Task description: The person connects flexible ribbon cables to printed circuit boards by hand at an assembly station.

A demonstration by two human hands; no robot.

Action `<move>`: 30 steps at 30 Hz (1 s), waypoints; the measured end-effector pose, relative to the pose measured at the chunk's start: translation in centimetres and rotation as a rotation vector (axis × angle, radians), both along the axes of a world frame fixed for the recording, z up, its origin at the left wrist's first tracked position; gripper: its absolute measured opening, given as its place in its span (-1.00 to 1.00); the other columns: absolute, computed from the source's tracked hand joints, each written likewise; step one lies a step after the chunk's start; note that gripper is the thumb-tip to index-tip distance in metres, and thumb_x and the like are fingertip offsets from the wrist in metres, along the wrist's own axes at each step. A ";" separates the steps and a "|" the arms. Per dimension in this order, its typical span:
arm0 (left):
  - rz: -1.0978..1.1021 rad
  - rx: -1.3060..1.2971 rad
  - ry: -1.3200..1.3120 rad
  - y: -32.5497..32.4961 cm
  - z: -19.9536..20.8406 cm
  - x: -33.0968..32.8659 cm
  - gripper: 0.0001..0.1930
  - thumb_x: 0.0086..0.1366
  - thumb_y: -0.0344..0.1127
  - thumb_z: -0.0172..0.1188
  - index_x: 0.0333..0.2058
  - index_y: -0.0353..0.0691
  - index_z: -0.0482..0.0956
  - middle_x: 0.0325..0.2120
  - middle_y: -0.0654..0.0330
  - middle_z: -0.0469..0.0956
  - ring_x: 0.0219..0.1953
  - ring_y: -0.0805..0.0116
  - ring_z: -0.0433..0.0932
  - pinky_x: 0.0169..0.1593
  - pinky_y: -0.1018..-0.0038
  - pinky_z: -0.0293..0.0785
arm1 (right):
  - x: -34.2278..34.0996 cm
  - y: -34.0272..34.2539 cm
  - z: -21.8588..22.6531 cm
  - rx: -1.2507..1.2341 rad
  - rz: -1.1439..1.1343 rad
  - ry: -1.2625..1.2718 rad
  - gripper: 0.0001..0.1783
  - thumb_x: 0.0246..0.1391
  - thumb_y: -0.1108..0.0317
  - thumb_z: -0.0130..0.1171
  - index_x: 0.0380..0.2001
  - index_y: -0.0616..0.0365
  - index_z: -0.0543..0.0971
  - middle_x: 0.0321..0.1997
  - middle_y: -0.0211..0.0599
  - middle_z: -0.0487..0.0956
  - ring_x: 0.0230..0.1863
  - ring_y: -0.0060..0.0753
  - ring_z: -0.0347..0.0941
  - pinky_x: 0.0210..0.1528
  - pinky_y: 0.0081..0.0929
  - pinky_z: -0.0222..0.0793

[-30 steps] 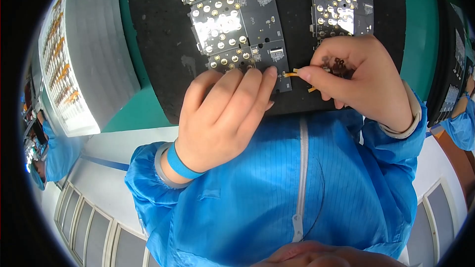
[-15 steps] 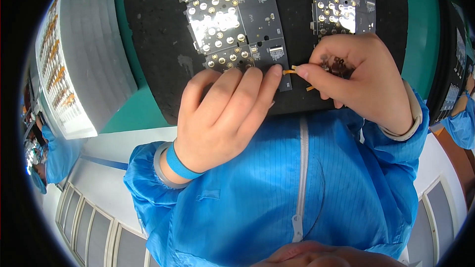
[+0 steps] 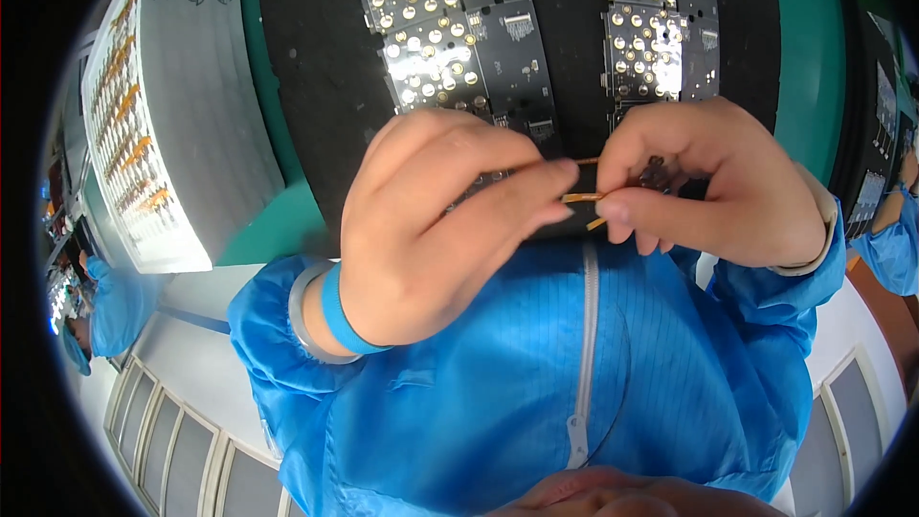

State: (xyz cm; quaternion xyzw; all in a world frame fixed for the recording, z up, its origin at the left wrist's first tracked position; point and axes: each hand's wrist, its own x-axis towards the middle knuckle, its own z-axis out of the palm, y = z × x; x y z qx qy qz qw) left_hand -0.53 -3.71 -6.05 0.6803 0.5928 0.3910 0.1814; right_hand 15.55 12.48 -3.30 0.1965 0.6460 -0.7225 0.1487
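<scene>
My right hand (image 3: 728, 193) is closed, pinching thin orange flex cables (image 3: 580, 198) between thumb and forefinger. More small dark and brown cable pieces (image 3: 655, 175) are bunched inside its curled fingers. My left hand (image 3: 431, 215) reaches across from the left with fingers stretched out. Its thumb and forefinger tips are apart, close around the free end of one cable. Under and beyond my left hand runs a column of black circuit boards (image 3: 512, 67) with round shiny contacts and small white connectors. My left hand hides the nearest board of that column.
A second column of boards (image 3: 661, 38) lies to the right on the same black mat (image 3: 321, 86). The green tabletop (image 3: 278, 225) shows around it. At the left, a pale sheet (image 3: 182, 191) carries rows of orange flex cables. Blue-sleeved people are at both edges.
My left hand has lifted off the nearest board and turned toward my right hand. My right hand has moved slightly nearer to me, taking the cable away from the board's edge.
</scene>
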 end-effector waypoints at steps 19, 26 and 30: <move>0.322 -0.095 0.664 0.2 1.1 -2.4 -0.76 -0.18 -0.42 0.30 -0.44 -0.30 0.56 -0.43 0.15 0.49 -0.39 0.22 0.46 -0.33 0.36 0.35 | -2.7 1.8 -2.3 0.587 -0.035 0.165 -0.85 0.11 0.41 0.15 -0.50 0.23 0.51 -0.69 -0.46 0.48 -0.71 -0.77 0.36 -0.66 -0.79 0.21; 0.133 -0.046 0.520 0.7 -0.3 -1.9 -0.70 -0.10 -0.42 0.28 -0.30 -0.33 0.57 -0.33 0.13 0.49 -0.29 0.22 0.47 -0.24 0.35 0.39 | -3.6 1.8 -2.2 0.373 -0.088 -0.124 -0.80 0.13 0.35 0.16 -0.53 0.20 0.51 -0.73 -0.46 0.45 -0.76 -0.76 0.33 -0.71 -0.77 0.17; 0.080 -0.061 0.575 1.0 -1.1 -1.5 -0.66 -0.05 -0.38 0.17 -0.21 -0.30 0.57 -0.24 0.14 0.47 -0.20 0.26 0.46 -0.16 0.36 0.41 | -3.1 1.9 -2.9 0.449 -0.078 -0.045 -0.79 0.12 0.35 0.17 -0.54 0.21 0.51 -0.73 -0.43 0.46 -0.75 -0.75 0.35 -0.71 -0.77 0.18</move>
